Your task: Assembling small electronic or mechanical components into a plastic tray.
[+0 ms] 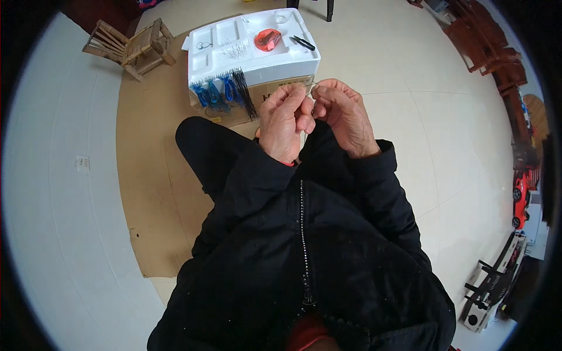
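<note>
My left hand [285,120] and my right hand [346,117] meet above my knees, fingertips pinched close together. Between them shows a thin wire-like piece [311,86], too small to name surely. Just beyond my hands stands a white foam box [275,71] with shallow compartments in its top. Small thin metal pieces [235,50] are scattered in one compartment. A red-orange pouch [268,40] with something dark on it lies to their right, beside black snips [302,42]. Along the box's near left edge hang blue bundles [214,90] and a tuft of black strands [243,93].
The foam box rests on a brown cardboard carton [266,93]. Flat cardboard [149,193] covers the floor on the left, where a small bamboo chair [137,47] stands. Far right are wooden furniture [486,38], a red toy car [518,202] and a black-and-white device [492,286].
</note>
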Available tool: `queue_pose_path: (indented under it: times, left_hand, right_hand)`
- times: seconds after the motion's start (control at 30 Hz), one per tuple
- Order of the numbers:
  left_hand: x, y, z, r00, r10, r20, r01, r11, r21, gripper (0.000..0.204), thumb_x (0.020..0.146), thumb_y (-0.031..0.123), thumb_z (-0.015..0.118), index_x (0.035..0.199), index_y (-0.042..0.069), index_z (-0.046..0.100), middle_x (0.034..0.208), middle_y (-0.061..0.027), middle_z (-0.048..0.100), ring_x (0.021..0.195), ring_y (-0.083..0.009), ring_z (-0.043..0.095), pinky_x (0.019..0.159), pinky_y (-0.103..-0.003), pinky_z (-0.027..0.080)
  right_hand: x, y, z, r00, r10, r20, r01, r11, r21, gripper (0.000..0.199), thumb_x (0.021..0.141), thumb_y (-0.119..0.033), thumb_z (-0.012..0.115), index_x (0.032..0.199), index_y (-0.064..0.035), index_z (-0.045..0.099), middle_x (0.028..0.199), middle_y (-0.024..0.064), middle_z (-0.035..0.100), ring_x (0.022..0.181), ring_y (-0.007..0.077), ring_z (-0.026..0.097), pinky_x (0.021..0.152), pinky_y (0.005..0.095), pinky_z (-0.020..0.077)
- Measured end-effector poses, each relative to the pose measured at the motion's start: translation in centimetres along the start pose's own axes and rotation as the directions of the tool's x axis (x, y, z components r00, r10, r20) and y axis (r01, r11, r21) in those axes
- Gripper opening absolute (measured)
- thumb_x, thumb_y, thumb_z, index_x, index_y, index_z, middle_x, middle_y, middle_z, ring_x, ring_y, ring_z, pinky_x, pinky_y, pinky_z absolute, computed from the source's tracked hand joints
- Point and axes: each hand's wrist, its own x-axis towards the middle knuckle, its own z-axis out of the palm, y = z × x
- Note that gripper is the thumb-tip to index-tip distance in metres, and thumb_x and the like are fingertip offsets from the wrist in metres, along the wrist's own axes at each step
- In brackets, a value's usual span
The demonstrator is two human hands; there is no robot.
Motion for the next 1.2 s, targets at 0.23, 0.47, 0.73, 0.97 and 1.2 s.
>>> queue_pose_path:
  times: [0.23,0.47,0.73,0.97,1.2]
  left_hand:
    - [0.3,-0.1,-0.3,1.0,-0.002,0.006,0.003,0.999,-0.049,0.012,0.095,0.014,0.052,0.089,0.004,0.054,0.063,-0.0011,0.049,0.046,-0.0057,0.038,0.045,-0.023,0.034]
    - [0.2,-0.3,-0.2,0.999,0.05,-0.012,-0.05,0.999,0.02,0.011,0.095,0.014,0.051,0.091,0.003,0.051,0.064,-0.0014,0.049,0.046,-0.0057,0.038,0.044,-0.023,0.035]
    - [0.2,-0.6,-0.1,0.987,0.159,0.02,-0.16,0.98,0.119,0.011,0.096,0.013,0.05,0.094,0.002,0.05,0.066,-0.0022,0.05,0.047,-0.0052,0.04,0.042,-0.022,0.036]
    - [0.0,-0.7,0.4,0.978,0.209,0.013,-0.208,0.965,0.16,0.011,0.096,0.012,0.05,0.094,0.001,0.05,0.066,-0.0024,0.05,0.047,-0.0052,0.04,0.042,-0.022,0.037]
    - [0.1,-0.8,0.3,0.979,0.205,0.012,-0.205,0.966,0.156,0.011,0.095,0.012,0.05,0.094,0.001,0.05,0.065,-0.0023,0.05,0.047,-0.0053,0.04,0.042,-0.021,0.037]
  right_hand:
    - [0.4,1.7,-0.5,0.994,-0.088,0.061,0.082,0.993,0.09,0.013,0.085,-0.015,0.06,0.088,-0.0029,0.059,0.085,0.0048,0.061,0.065,0.0098,0.053,0.063,0.026,0.0459]
    - [0.5,1.9,-0.1,0.983,-0.171,0.065,0.166,0.983,0.083,0.012,0.086,-0.014,0.06,0.087,-0.0025,0.059,0.092,0.0088,0.064,0.065,0.0101,0.053,0.066,0.0257,0.0476]
    - [0.7,2.0,-0.2,0.982,-0.177,0.058,0.169,0.979,0.117,0.012,0.087,-0.015,0.059,0.086,-0.0025,0.059,0.092,0.0098,0.064,0.064,0.009,0.053,0.062,0.0255,0.0489]
    - [0.7,2.0,0.0,0.986,-0.165,0.019,0.161,0.978,0.136,0.013,0.087,-0.016,0.06,0.085,-0.003,0.058,0.09,0.0089,0.064,0.062,0.0085,0.052,0.059,0.0243,0.0489]
    - [0.5,1.7,0.8,0.982,-0.189,-0.005,0.186,0.96,0.21,0.01,0.086,-0.01,0.06,0.085,0.0006,0.062,0.083,0.0074,0.065,0.06,0.0094,0.052,0.059,0.0251,0.0464]
